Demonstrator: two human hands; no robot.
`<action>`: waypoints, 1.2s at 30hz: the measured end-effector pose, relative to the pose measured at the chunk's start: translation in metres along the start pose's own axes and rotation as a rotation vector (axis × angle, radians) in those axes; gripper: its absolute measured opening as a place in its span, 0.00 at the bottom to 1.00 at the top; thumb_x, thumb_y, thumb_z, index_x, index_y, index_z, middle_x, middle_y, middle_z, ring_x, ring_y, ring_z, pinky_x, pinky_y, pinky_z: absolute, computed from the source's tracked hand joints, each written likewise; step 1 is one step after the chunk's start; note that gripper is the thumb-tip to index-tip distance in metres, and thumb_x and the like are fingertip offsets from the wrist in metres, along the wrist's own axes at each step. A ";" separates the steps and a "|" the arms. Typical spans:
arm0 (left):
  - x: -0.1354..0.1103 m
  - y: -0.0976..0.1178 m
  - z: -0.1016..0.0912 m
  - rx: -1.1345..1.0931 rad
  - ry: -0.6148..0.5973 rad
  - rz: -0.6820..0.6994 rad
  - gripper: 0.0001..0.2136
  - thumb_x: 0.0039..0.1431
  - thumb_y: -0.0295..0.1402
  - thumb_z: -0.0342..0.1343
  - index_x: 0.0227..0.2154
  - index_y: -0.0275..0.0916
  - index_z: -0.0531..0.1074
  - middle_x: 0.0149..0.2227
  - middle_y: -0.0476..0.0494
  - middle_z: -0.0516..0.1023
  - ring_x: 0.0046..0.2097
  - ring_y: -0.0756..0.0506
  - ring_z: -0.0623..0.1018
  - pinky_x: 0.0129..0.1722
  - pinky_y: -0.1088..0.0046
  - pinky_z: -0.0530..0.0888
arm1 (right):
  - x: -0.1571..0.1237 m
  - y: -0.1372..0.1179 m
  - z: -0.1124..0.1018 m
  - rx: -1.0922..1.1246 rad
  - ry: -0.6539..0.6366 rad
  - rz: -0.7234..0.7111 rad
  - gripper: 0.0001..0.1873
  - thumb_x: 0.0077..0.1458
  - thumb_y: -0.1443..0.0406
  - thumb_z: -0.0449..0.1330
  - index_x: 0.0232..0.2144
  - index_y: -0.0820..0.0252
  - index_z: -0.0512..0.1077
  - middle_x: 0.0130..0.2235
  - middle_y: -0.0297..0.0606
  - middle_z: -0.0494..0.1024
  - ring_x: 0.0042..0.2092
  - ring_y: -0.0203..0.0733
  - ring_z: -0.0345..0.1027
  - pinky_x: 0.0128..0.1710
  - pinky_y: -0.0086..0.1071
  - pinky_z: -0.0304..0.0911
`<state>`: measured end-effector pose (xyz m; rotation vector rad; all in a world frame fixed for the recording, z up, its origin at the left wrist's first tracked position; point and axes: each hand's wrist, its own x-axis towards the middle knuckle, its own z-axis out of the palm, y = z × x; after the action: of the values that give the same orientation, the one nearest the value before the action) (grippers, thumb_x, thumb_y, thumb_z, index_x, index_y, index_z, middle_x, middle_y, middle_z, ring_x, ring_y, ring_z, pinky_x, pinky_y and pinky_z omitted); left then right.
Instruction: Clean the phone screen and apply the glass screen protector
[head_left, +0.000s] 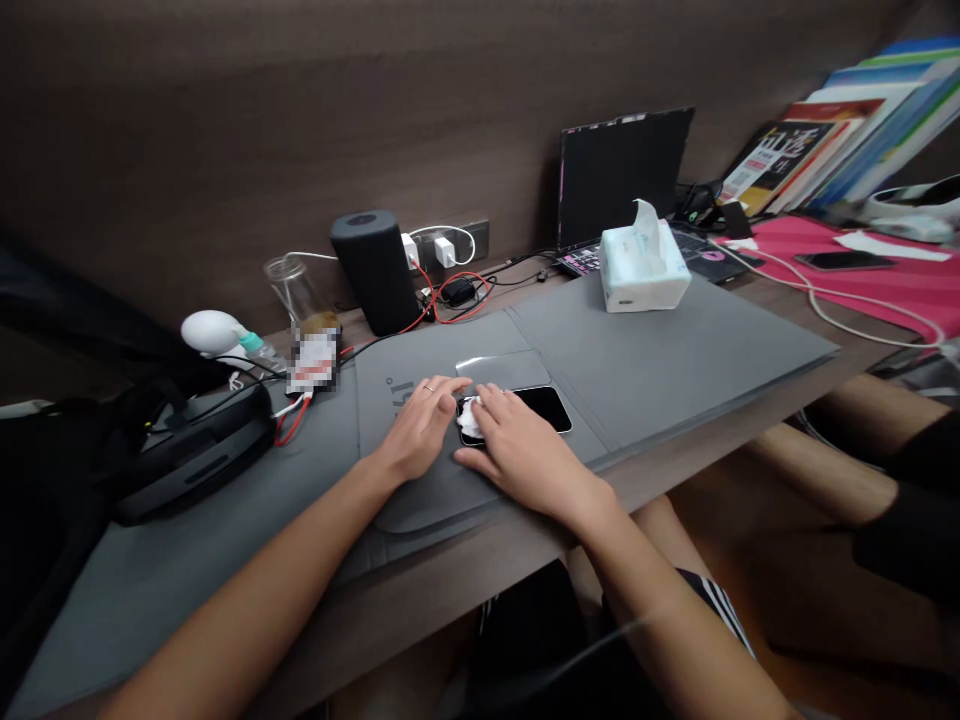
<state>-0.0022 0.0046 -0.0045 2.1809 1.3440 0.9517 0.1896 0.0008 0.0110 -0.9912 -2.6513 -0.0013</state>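
A black phone (pixel 541 407) lies flat on the grey desk mat (pixel 675 350) in front of me. My right hand (pixel 517 450) presses a crumpled white tissue (pixel 469 414) onto the phone's left end, fingers bent over it. My left hand (pixel 420 420) rests flat beside the phone's left edge, fingers stretched out and touching it; a ring shows on one finger. Just behind the phone lies a thin clear film or sheet (pixel 502 368).
A white tissue pack (pixel 643 262) stands on the mat at the back right, before an open laptop (pixel 622 180). A dark cylinder speaker (pixel 375 270), chargers with red cables (pixel 450 290), a glass (pixel 289 285) and black gear (pixel 187 450) crowd the left. Another person's legs (pixel 862 470) are at right.
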 end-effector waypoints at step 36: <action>-0.001 0.000 0.002 0.072 0.079 -0.019 0.32 0.72 0.52 0.25 0.53 0.39 0.70 0.48 0.39 0.76 0.51 0.41 0.71 0.56 0.59 0.66 | -0.009 0.018 -0.003 0.100 -0.128 -0.216 0.25 0.70 0.63 0.45 0.61 0.76 0.64 0.65 0.63 0.62 0.68 0.55 0.54 0.66 0.52 0.53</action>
<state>-0.0009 0.0036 -0.0066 2.1996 1.4540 1.0072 0.2081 0.0084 0.0094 -0.6913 -2.8311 0.1492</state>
